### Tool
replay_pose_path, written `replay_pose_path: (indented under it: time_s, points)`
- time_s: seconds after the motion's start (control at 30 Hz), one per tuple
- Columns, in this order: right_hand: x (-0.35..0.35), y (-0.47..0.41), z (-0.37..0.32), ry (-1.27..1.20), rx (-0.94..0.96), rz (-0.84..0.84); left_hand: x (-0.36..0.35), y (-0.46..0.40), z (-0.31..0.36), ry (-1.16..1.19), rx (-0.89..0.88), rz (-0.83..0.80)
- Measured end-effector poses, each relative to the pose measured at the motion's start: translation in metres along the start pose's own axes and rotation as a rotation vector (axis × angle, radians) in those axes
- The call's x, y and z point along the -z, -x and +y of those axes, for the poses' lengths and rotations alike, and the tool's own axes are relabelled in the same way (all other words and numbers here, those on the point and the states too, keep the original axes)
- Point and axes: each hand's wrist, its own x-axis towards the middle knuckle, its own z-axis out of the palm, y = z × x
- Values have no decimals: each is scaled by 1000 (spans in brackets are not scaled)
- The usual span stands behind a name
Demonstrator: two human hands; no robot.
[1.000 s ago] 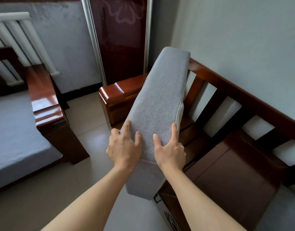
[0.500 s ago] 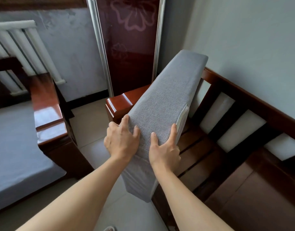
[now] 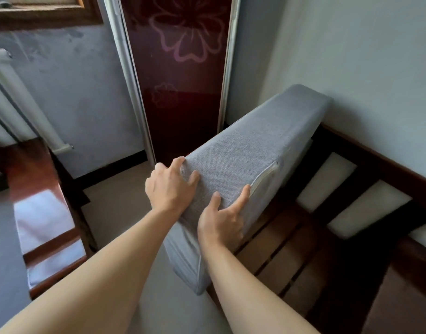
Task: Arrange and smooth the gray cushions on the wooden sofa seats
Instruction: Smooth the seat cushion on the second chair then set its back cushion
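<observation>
- Far left there's a second seat with a gray cushion [image 3: 2, 249] lying flat on it, only a strip of it in frame, and right beside it a glossy wooden armrest [image 3: 44, 213] catching a big patch of light.
- Behind that, a white radiator [image 3: 16, 102] runs along the blue-gray wall, with a bit of wooden window frame [image 3: 45, 13] up top.
- Middle back is a dark red door panel [image 3: 180, 75] with a flower outline on it, set in a silvery frame.
- Left hand [image 3: 169, 189] grips the near left edge of the gray seat cushion [image 3: 250, 160]: fingers curled over the corner, thumb spread out onto the top face, so the fabric edge sits clamped between them.
- That cushion is the main thing here. It's up off the seat, tilted, the far end raised by the wall and the near end hanging out past the front of the sofa, above the floor. There's a zipper [image 3: 263, 175] along its right side.
- Right hand [image 3: 221, 222] holds the near right side, index finger stretched up to touch the zipper end, thumb apart from it on the top face; the other fingers wrap under and I can't tell how they lie.
- Under and right of the cushion, the wooden seat slats [image 3: 279, 256] are bare.
- Far right, the slatted sofa backrest [image 3: 375, 169] stands against the pale wall.
</observation>
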Motion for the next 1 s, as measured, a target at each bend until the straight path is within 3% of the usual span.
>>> replay_pose_path:
  time_s: [0.2, 0.27, 0.37, 0.5, 0.57, 0.63, 0.83, 1.0]
  points:
    - [-3, -22, -7, 59, 81, -79, -13, -16, 3, -81, -76, 15]
    - [12, -35, -1, 240, 263, -108, -15, -13, 4, -97, -71, 13]
    - [40, -71, 0, 524, 717, 13, -15, -16, 10, -178, -56, -13]
    - [74, -116, -9, 936, 995, -385, -22, -25, 32, -274, 1, -43]
    - [78, -132, -10, 1100, 1118, -345, -27, -27, 42, -285, 3, -33]
    - [74, -140, -11, 1106, 1198, -309, -31, -27, 47, -302, 5, -12]
    - [54, -161, 16, 777, 1413, -145, -32, -9, 46, -307, 18, 67]
    - [54, -148, 28, 682, 1508, -200, -23, 20, 38, -299, 80, 81]
